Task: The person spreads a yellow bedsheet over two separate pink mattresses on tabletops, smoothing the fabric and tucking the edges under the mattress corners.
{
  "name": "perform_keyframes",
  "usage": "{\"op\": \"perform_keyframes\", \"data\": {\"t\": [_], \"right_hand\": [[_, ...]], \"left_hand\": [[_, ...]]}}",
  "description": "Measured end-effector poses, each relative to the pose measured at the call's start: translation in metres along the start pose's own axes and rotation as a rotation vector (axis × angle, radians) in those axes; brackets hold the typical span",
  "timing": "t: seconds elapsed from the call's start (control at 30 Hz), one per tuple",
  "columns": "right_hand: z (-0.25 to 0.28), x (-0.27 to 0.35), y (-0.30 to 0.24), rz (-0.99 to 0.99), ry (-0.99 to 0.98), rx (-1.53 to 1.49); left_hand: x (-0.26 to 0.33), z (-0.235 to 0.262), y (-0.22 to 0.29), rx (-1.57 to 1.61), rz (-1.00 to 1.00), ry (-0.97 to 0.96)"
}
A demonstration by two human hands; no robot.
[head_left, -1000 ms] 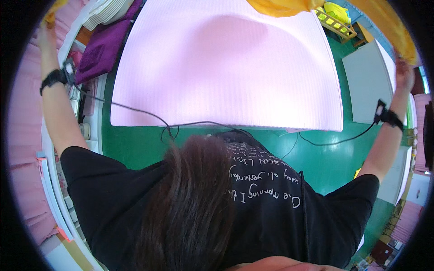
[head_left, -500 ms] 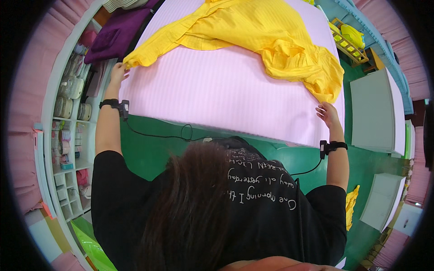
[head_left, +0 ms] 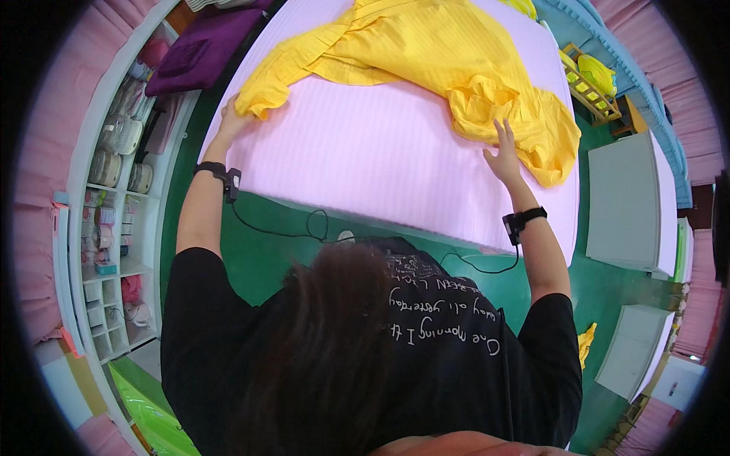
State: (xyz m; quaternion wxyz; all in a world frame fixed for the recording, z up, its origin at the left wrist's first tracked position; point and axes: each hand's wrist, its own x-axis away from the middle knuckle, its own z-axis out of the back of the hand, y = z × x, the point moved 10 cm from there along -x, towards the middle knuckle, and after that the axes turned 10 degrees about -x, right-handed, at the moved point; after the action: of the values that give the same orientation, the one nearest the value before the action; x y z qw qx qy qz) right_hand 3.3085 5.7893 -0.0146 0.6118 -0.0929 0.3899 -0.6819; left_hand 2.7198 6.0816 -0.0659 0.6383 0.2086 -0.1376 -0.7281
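Note:
A large yellow sheet (head_left: 422, 49) with fine stripes lies rumpled across the far half of a bed with a pale pink striped cover (head_left: 365, 144). At its left end, my left hand (head_left: 230, 120) grips the gathered corner, with the fingertips partly hidden by the fabric. My right hand (head_left: 504, 158) is open, fingers spread, over the near edge of the bunched part on the right. Nothing is held in it. To its right, the sheet's lower right corner lies loose on the bed.
White shelving (head_left: 125, 228) with boxes and bags runs along the left. A purple padded piece (head_left: 201, 53) stands by the bed's far left. White cabinets (head_left: 627, 205) and a wooden rack (head_left: 589, 87) are at the right. A cable (head_left: 274, 228) hangs between my wrists.
My right hand has let go of the sheet's right corner and moved left and up, its fingers spreading. My left hand has shifted right, and the left corner is now more bunched.

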Motion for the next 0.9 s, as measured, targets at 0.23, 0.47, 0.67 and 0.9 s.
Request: {"op": "perform_keyframes", "data": {"t": [0.23, 0.47, 0.67, 0.9], "right_hand": [[-0.061, -0.042, -0.001, -0.156, -0.293, 0.204], [-0.07, -0.052, 0.039, -0.263, -0.416, 0.45], [0.058, -0.048, 0.068, -0.259, 0.056, 0.205], [0.248, 0.002, 0.043, -0.272, 0.596, -0.534]], "left_hand": [[-0.001, -0.022, -0.002, -0.012, -0.128, 0.097], [-0.038, 0.003, -0.063, 0.434, 0.172, 0.134], [-0.077, 0.101, 0.003, 1.063, 0.152, 0.175], [-0.068, 0.27, -0.12, 1.147, 0.033, 0.674]]}}
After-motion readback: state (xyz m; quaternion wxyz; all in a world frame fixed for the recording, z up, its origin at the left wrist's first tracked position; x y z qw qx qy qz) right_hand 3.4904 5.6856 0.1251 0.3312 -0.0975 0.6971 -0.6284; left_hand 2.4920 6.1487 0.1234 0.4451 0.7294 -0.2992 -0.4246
